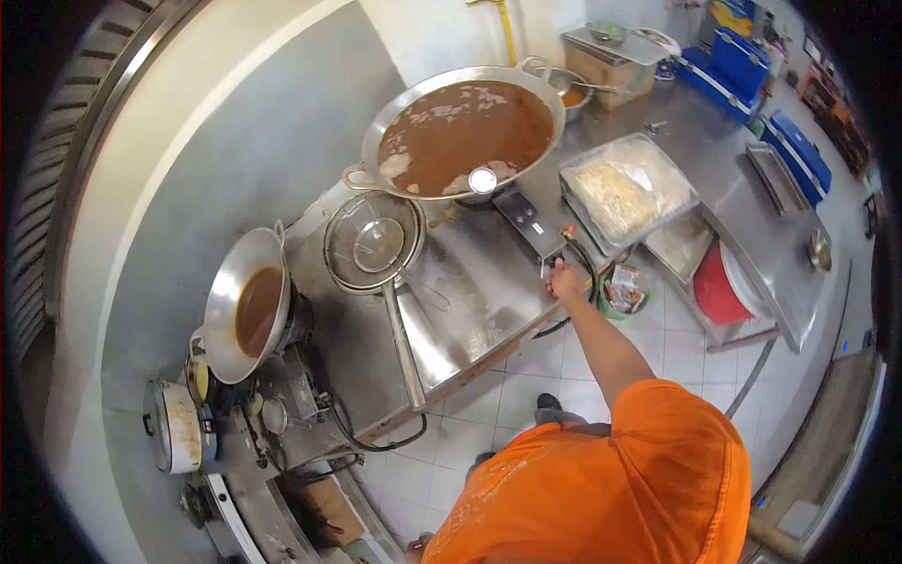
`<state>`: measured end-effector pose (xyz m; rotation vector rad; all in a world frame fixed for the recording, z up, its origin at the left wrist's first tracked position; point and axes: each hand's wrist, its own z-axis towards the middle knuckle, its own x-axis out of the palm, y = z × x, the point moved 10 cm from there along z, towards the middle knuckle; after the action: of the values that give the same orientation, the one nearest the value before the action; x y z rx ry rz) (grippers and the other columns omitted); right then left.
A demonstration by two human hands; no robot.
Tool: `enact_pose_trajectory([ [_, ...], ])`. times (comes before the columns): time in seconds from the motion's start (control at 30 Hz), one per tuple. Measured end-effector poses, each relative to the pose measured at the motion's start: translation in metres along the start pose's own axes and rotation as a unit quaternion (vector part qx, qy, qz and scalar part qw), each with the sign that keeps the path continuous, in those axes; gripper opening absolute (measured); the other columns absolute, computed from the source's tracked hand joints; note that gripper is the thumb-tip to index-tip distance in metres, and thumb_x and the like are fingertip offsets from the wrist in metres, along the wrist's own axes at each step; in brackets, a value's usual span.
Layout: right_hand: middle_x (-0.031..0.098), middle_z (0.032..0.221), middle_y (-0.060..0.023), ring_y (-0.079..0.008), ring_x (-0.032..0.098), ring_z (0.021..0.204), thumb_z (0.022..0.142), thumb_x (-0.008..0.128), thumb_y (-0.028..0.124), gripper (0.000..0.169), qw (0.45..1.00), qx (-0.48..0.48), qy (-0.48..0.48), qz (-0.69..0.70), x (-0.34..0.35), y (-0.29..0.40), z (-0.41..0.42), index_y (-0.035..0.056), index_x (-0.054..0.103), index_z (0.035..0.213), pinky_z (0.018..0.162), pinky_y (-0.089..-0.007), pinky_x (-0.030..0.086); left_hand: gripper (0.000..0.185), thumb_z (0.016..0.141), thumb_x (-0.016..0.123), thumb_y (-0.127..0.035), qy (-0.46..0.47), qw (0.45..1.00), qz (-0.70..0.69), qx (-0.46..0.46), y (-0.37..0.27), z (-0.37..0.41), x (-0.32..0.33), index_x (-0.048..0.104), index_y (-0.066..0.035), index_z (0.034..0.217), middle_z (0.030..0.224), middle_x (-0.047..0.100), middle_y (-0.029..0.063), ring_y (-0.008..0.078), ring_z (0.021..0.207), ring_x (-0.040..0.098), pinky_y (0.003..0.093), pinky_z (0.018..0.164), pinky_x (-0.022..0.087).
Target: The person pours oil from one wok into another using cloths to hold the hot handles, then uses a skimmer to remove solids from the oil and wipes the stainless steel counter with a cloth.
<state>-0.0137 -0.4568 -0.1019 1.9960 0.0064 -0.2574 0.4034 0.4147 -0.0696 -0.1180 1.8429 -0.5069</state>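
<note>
My right hand [564,280] reaches to the front end of a gas burner's control box [530,224], with its fingers closed around a small control there that they mostly hide. Behind the box, a large two-handled metal wok [373,134] holds brown oil [458,134] with pale foam patches. A round wire-mesh strainer [373,243] with a long metal handle [403,338] rests on the steel counter [461,289], a smaller mesh skimmer lying in it. Further left, a second wok [225,303] contains a little brown oil. My left hand is out of view.
A clear plastic tub [631,187] of pale floury food stands at the right. Below it are a green bin [624,292] and a red container [719,285]. Black hoses [380,445] loop past the counter's front edge. A white pot [180,426] stands at the left.
</note>
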Motion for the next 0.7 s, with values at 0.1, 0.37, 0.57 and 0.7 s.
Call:
enact_pose_trajectory([
  [0.1,0.064,0.064,-0.0105,-0.021,0.061,0.044,0.11,0.038,0.051,0.056,0.999,0.036,-0.002,-0.036,0.02,0.014,-0.026,0.0022,0.063,0.098,0.04,-0.0377,0.045,0.034,0.072,0.083,-0.045,-0.036,0.998,0.005,-0.044,0.004,-0.047,0.004,0.07,-0.015,0.078,0.072,0.073,0.0119,0.0266,0.067,0.07,0.0421,0.06,0.055],
  [0.37,0.062,0.059,-0.008,-0.019,0.059,0.042,0.109,0.04,0.052,0.057,0.998,0.055,-0.022,0.033,0.003,0.008,-0.003,0.0022,0.065,0.095,0.038,-0.0356,0.043,0.034,0.075,0.082,-0.04,0.001,0.999,-0.041,0.017,-0.041,-0.037,0.037,0.07,-0.009,0.08,0.076,0.075,0.011,0.022,0.07,0.068,0.0391,0.063,0.053],
  [0.57,0.06,0.06,-0.0061,-0.0172,0.053,0.041,0.106,0.041,0.061,0.058,0.992,0.1,0.046,0.062,0.011,0.01,-0.01,0.0082,0.056,0.087,0.036,-0.0326,0.036,0.028,0.077,0.081,-0.031,0.015,0.996,-0.077,-0.038,-0.051,-0.031,0.037,0.067,-0.007,0.082,0.076,0.073,0.0119,0.0225,0.067,0.068,0.0385,0.059,0.054],
  [0.7,0.062,0.061,-0.0072,-0.0177,0.055,0.043,0.105,0.042,0.062,0.06,0.984,0.109,0.085,0.11,0.012,0.005,-0.004,0.0076,0.056,0.085,0.037,-0.0327,0.036,0.025,0.079,0.08,-0.025,0.019,0.994,-0.099,-0.052,-0.054,-0.024,0.038,0.065,-0.006,0.083,0.076,0.072,0.0126,0.0229,0.065,0.069,0.0381,0.056,0.055],
])
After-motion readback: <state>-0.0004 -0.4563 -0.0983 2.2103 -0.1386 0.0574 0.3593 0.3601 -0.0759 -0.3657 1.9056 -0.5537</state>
